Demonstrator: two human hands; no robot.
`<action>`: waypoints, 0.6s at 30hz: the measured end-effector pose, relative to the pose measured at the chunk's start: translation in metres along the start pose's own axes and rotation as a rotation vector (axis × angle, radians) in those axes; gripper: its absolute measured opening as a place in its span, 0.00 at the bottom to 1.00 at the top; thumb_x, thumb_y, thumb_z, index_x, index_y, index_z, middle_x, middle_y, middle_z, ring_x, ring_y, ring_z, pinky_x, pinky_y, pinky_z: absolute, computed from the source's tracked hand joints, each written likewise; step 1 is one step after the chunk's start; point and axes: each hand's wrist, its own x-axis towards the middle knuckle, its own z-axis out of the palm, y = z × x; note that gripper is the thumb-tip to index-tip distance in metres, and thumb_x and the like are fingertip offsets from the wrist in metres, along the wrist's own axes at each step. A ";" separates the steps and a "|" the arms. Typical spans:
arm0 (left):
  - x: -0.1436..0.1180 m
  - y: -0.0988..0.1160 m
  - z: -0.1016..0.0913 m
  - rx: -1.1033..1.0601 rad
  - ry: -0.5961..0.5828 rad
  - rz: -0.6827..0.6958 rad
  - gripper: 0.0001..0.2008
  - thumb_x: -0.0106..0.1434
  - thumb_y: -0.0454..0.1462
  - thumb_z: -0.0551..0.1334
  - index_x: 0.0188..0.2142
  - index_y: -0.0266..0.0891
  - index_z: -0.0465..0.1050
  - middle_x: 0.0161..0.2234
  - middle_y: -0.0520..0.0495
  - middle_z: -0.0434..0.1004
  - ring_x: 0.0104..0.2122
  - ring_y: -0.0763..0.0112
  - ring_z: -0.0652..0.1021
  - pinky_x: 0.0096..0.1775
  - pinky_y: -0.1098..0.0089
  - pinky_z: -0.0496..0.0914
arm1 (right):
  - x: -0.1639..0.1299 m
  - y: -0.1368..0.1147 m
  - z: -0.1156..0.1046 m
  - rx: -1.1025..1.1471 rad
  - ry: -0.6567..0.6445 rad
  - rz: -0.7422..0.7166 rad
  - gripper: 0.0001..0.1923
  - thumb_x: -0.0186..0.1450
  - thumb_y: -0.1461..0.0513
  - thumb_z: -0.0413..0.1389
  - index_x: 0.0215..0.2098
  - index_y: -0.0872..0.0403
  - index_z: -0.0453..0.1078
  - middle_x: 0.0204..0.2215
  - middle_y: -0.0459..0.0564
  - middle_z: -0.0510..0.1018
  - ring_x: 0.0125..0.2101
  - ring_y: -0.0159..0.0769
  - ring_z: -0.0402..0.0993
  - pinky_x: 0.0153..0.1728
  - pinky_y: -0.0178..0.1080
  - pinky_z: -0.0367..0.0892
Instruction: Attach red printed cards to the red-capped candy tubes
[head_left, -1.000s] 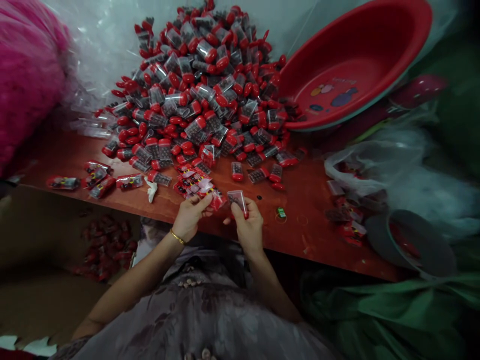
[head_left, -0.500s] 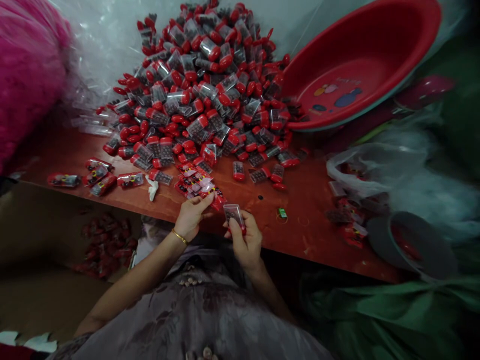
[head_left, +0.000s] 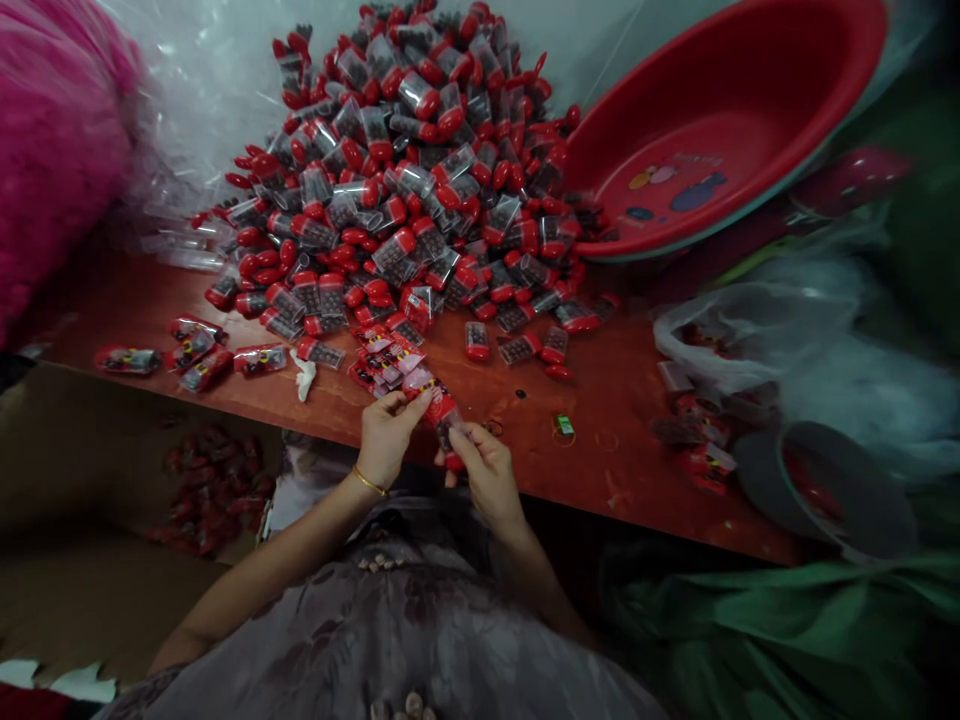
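My left hand [head_left: 390, 430], a gold bangle at its wrist, pinches a red printed wrapper [head_left: 440, 402] between thumb and fingers. Closed around a small clear container with a red base [head_left: 453, 460] is my right hand [head_left: 486, 468]. The container's upper end meets the lower end of the wrapper, and fingers partly cover it; whether it is inside the wrapper I cannot tell. More red printed wrappers [head_left: 386, 357] lie overlapping on the table just beyond my left hand. Behind them rises a large heap of similar containers [head_left: 397, 190], clear with dark contents and red ends.
Several wrapped pieces [head_left: 202, 358] lie at the left on the red-brown table [head_left: 600, 440]. A red basin [head_left: 720, 120] leans at the back right. Plastic bags [head_left: 757, 330] and a grey tub [head_left: 787, 490] stand right. Below the table's left edge, a box holds red pieces [head_left: 214, 490].
My right hand has moved left with the container, bringing it against the wrapper. My left hand has shifted slightly right, and the wrapper it holds has come toward me.
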 end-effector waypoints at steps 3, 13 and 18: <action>0.000 0.000 0.001 -0.014 0.008 -0.012 0.17 0.40 0.46 0.71 0.20 0.35 0.72 0.19 0.55 0.70 0.21 0.79 0.68 0.27 0.74 0.65 | 0.004 0.002 -0.005 0.087 -0.071 0.056 0.16 0.60 0.50 0.55 0.28 0.55 0.68 0.17 0.41 0.73 0.11 0.22 0.60 0.11 0.27 0.56; -0.003 0.007 0.004 -0.146 -0.109 -0.194 0.21 0.37 0.43 0.74 0.29 0.34 0.73 0.26 0.51 0.77 0.23 0.78 0.73 0.27 0.75 0.68 | 0.018 -0.007 -0.004 0.042 -0.087 -0.037 0.17 0.58 0.50 0.57 0.36 0.54 0.68 0.20 0.41 0.73 0.14 0.22 0.63 0.16 0.28 0.61; -0.004 0.017 0.000 -0.154 -0.153 -0.296 0.21 0.34 0.42 0.75 0.27 0.33 0.73 0.23 0.51 0.76 0.21 0.78 0.73 0.26 0.75 0.69 | 0.015 0.000 -0.001 0.042 -0.107 -0.071 0.17 0.58 0.50 0.57 0.38 0.52 0.64 0.21 0.40 0.74 0.16 0.25 0.68 0.21 0.31 0.65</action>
